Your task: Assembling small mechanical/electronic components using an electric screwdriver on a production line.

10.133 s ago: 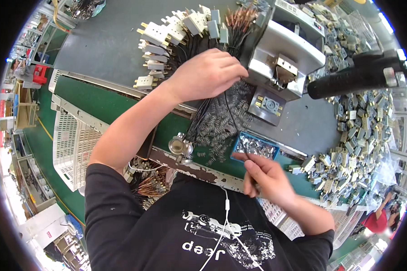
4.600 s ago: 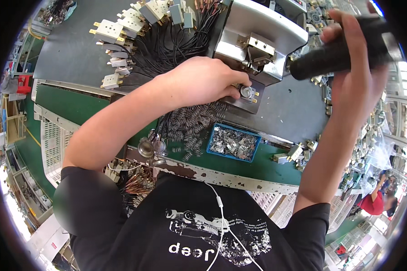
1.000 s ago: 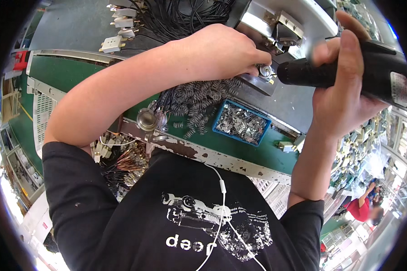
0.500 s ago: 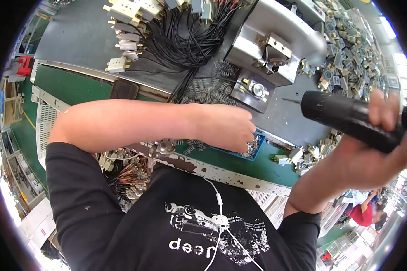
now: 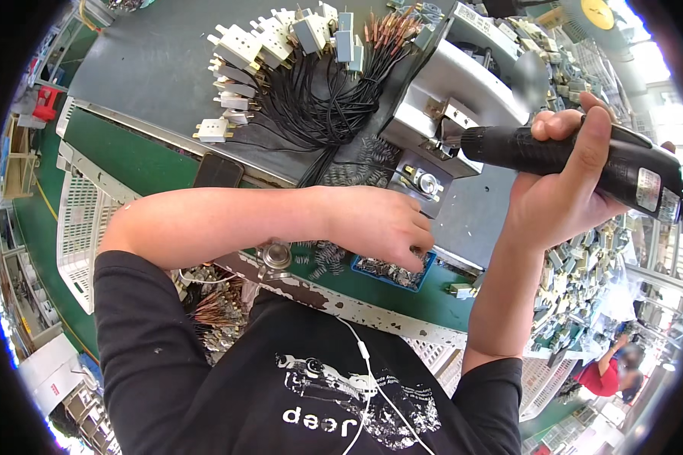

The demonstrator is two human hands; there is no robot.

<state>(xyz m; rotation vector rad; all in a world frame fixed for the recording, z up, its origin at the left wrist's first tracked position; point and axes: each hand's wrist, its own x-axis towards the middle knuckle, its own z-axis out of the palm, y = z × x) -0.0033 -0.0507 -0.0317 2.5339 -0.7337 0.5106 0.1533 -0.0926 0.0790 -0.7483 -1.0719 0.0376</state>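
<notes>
Black cylindrical power screwdriver (image 5: 535, 152) lies almost level across the person's right hand (image 5: 558, 189), which is clamped around its barrel, thumb upright along the near side. From where I stand, its nose points left, in front of a silver-coloured metal housing (image 5: 474, 80) that bears a pale rectangular block (image 5: 459, 115); I cannot tell whether nose and housing touch. Just below the nose, on a flat grey metal plate (image 5: 438, 208), sits a plug piece with a round metal centre and brass prongs (image 5: 426, 183), untouched by either hand. The left hand (image 5: 391, 227) hangs over a shallow blue plastic tray (image 5: 387, 280) full of small shiny metal parts (image 5: 391, 271), its fingers bent downward; I cannot tell whether the fingertips are together or pinching anything. Behind that forearm spread loose coiled grey wire springs (image 5: 364, 173), a few more lying near a round silver metal cup (image 5: 275, 255) at the chipped bench edge (image 5: 357, 305). Farther back, black cables (image 5: 319, 102) fan out to white and grey rectangular plug heads (image 5: 239, 47), with bare copper-coloured ends (image 5: 387, 34) bunched beside them. Along the right side lies a heap of grey and cream plug parts (image 5: 573, 282).
</notes>
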